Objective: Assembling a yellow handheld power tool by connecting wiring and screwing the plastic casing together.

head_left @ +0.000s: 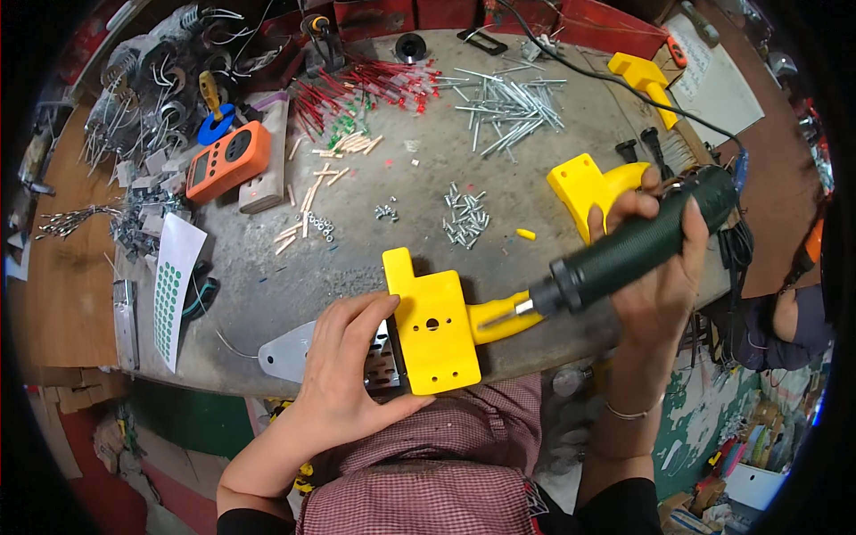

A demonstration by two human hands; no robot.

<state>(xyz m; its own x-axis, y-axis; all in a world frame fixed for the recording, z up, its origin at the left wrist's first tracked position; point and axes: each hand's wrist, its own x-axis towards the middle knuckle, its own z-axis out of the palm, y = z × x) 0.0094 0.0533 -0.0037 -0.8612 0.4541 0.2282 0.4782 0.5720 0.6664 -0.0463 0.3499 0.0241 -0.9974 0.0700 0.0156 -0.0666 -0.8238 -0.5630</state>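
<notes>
My left hand [339,370] is closed on the left edge of a yellow plastic housing [437,343], which has a side handle and several holes in its face. A perforated metal part [382,361] shows between the hand and the housing, and a flat grey metal blade [287,355] sticks out left of the hand. Wrapped in my right hand [664,276] is a dark green electric screwdriver [615,260]. Its bit points left, over the yellow handle and apart from the holes in the face; whether it touches the handle I cannot tell.
Small screws [465,217], long bolts [513,109], red-wired parts [366,85] and wooden pegs [312,192] lie beyond the housing. An orange multimeter [229,160] leans at left. Another yellow housing [580,187] lies behind the screwdriver, whose black cord [615,82] crosses the far right.
</notes>
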